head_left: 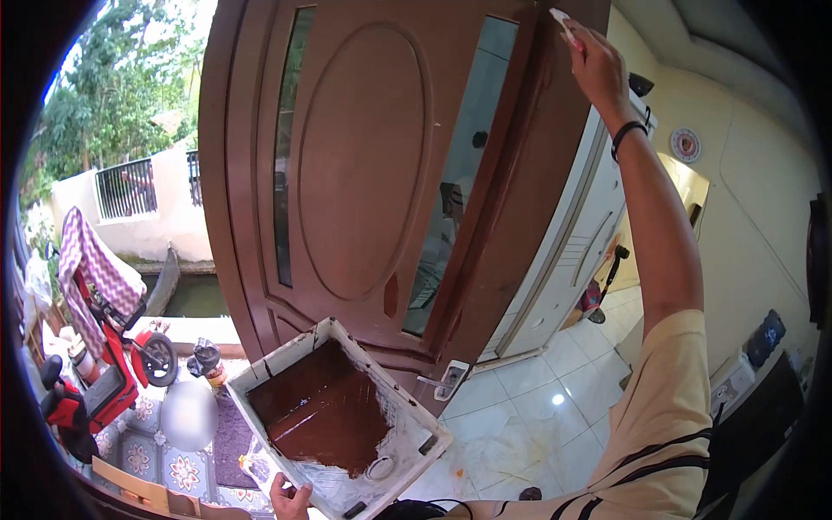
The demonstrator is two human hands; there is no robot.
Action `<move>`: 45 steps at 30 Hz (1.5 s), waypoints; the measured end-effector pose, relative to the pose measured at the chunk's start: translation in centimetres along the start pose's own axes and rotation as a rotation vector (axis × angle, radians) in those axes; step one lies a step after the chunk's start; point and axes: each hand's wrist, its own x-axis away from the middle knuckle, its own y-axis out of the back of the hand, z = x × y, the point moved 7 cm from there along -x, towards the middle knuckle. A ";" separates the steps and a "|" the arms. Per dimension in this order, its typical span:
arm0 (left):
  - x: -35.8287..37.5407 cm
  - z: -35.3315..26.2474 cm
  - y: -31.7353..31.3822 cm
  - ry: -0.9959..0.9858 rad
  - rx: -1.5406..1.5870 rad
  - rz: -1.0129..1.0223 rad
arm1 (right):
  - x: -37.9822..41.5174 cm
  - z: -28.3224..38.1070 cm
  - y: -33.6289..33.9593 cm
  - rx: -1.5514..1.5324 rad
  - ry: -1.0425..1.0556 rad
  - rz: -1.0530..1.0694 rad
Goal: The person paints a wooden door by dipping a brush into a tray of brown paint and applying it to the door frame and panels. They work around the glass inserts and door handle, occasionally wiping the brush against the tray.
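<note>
Raised at the top right, my right hand [598,65] is closed around a small whitish and pink object, too small to name for certain, near the upper edge of a brown door [364,156]. The door has an oval panel and narrow glass strips. Low in the view, my left hand [290,498] grips the near edge of a white tray [407,407]. Dark reddish-brown paint [329,416] covers much of the tray's inside, and a round lid-like piece [380,468] lies in its lower part.
A silver door handle [446,380] sits right of the tray. A white panelled door [555,269] stands behind the brown one. At the left are a red scooter [113,373] with a zigzag cloth [91,269] and a patterned floor [147,442]. White tiles [494,433] lie at the right.
</note>
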 end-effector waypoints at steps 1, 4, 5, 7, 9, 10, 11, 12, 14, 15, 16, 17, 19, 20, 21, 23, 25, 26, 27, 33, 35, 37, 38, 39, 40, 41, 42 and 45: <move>0.2 -0.2 -0.2 0.001 0.010 -0.015 | -0.4 -0.5 -0.3 0.009 -0.005 -0.008; 0.6 -0.5 -0.1 -0.007 -0.037 -0.066 | -1.3 -2.3 -1.2 0.010 -0.025 -0.014; 0.7 -0.6 -0.1 -0.013 -0.064 -0.084 | -1.4 -2.9 -1.5 0.006 -0.032 -0.015; 0.8 -0.8 -0.4 -0.024 -0.013 -0.054 | -1.7 -4.1 -1.9 -0.057 -0.282 0.091; 1.0 -0.9 -0.8 -0.026 0.014 -0.038 | -1.8 -5.4 -2.2 -0.077 -0.386 0.093; 1.0 -0.9 -0.9 -0.021 0.013 -0.036 | -1.7 -6.6 -2.6 -0.062 -0.370 0.043; 1.1 -0.8 -0.9 -0.017 0.008 -0.035 | -1.7 -8.0 -2.7 -0.048 -0.355 -0.006; 1.0 -0.7 -0.9 -0.017 0.004 -0.049 | -1.8 -8.7 -2.7 -0.035 -0.365 -0.017; 1.1 -0.5 -0.9 -0.014 -0.005 -0.078 | -1.8 -9.9 -2.8 -0.007 -0.386 -0.035; 1.1 -0.5 -0.9 -0.014 -0.018 -0.090 | -1.8 -9.7 -2.9 -0.010 -0.390 -0.012; 1.2 -0.7 -1.0 -0.015 -0.030 -0.102 | -2.2 -9.6 -2.8 -0.012 -0.393 0.010; 1.3 -0.9 -1.2 -0.016 -0.040 -0.113 | -2.8 -9.5 -2.7 -0.014 -0.393 0.031; 1.6 -1.3 -1.5 -0.022 -0.045 -0.117 | -3.6 -6.1 -1.0 0.022 -0.434 0.052; 1.7 -1.4 -1.7 -0.027 -0.047 -0.121 | -3.9 -4.6 -0.5 0.038 -0.455 0.061; 1.8 -1.3 -1.7 -0.034 -0.046 -0.132 | -4.1 -4.3 -0.9 0.085 -0.419 0.056; 1.4 -0.3 -2.0 -0.052 -0.047 -0.157 | -3.6 -3.8 -2.2 0.179 -0.353 0.042; 0.8 1.2 -1.8 -0.095 -0.025 -0.149 | -3.5 -3.5 -2.9 0.199 -0.424 0.108; 0.5 1.9 -1.8 -0.119 -0.016 -0.144 | -3.5 -3.3 -3.3 0.210 -0.461 0.140; 0.3 2.6 -1.8 -0.107 0.002 -0.158 | -3.0 -2.5 -3.2 0.280 -0.452 0.022; -0.8 5.2 -2.7 -0.161 0.069 -0.182 | -0.2 -3.2 -3.5 0.049 -0.398 -0.178; -0.7 4.9 -2.7 -0.171 0.046 -0.225 | 0.3 -5.9 -2.9 -0.082 -0.456 -0.232; -0.9 5.6 -2.5 -0.180 0.067 -0.258 | 1.3 -9.3 -2.4 -0.268 -0.634 -0.239; -1.0 5.8 -2.3 -0.185 0.076 -0.277 | 2.2 -10.5 -1.8 -0.220 -0.678 -0.194; -0.9 5.8 -2.5 -0.181 0.071 -0.278 | 3.3 -11.7 -1.0 -0.171 -0.723 -0.147; -0.7 5.5 -2.7 -0.176 0.068 -0.277 | 4.1 -12.3 -0.1 -0.121 -0.764 -0.100; -0.5 5.1 -2.8 -0.172 0.065 -0.278 | 4.4 -12.3 1.0 -0.061 -0.723 -0.085; -0.4 4.7 -3.0 -0.174 0.049 -0.253 | 4.6 -12.0 2.1 -0.003 -0.681 -0.070; -0.3 4.1 -3.0 -0.175 0.018 -0.229 | 3.2 -9.8 4.5 0.208 -0.547 -0.019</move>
